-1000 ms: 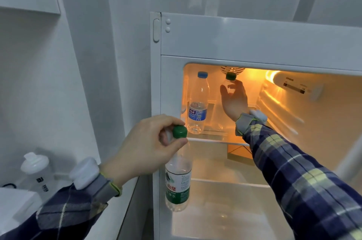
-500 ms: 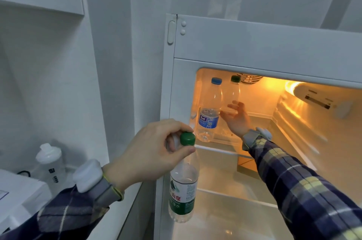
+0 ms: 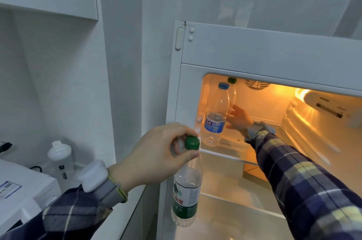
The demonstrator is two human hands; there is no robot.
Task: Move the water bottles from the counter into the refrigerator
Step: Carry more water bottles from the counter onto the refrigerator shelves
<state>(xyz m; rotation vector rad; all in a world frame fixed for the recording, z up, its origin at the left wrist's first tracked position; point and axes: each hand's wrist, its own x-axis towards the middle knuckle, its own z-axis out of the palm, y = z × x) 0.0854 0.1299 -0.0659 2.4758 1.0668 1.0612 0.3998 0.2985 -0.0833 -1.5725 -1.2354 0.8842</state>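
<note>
I hold a green-cap bottle in my left hand. My fingers and thumb are curled tight round its neck, just under the green cap. The bottle hangs straight down in front of the fridge, near its left edge. It has a green and white label low on its side.

My right hand reaches far into the fridge, over the top shelf. Its fingers are spread and loose, and their tips touch the side of a second green-cap bottle. That bottle stands upright at the far left of the top shelf. I cannot tell if the hand really grips it, but the fingers look apart, not wrapped round it.

A blue-cap bottle stands upright on the same shelf, just in front of the second green-cap bottle and to the left of my right hand. It has a blue label.

The inside of the fridge glows orange from a lamp on the right. A lower shelf sits under the top one.

On the left, a white sports bottle stands on the tabletop by the wall, next to a white box. Both my sleeves are blue and yellow plaid.
</note>
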